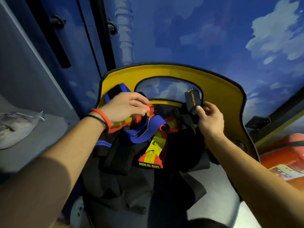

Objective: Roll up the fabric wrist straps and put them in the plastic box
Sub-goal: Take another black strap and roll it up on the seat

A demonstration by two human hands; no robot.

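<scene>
1. Step in hand: selection and separation. None of the visible straps was rolled yet. They lay loose and overlapping on a pile of dark fabric (131, 186), in front of a yellow chair back (218, 89).

2. Left hand (125, 107): the grip was narrow. The thumb and curled fingers were closed on the blue strap (144, 130) where it crossed the orange-and-yellow strap (155, 152). Whether the fingers also caught the orange edge could not be determined. The remainder of the blue strap hung in a loop below the hand.

3. Right hand (211, 120): the grip was a pinch. Thumb and fingertips held the black strap (191, 100) by its lower part. The lettered end stood upright above the hand, raised clear of the pile.

4. Location of the receptacle: no plastic box could be identified. An orange object (283, 150) sat at the right edge of the view, but its nature could not be determined.

5. Next move, as judged: one strap should be freed entirely from the tangle. The black strap appeared the better candidate, since it was already raised. The left hand would have to release the blue strap and take the free end of the black one. Rolling calls for even tension along the strap and a firm hold on the finished roll, since loose fabric tends to unwind. The box must be located before transfer.
</scene>
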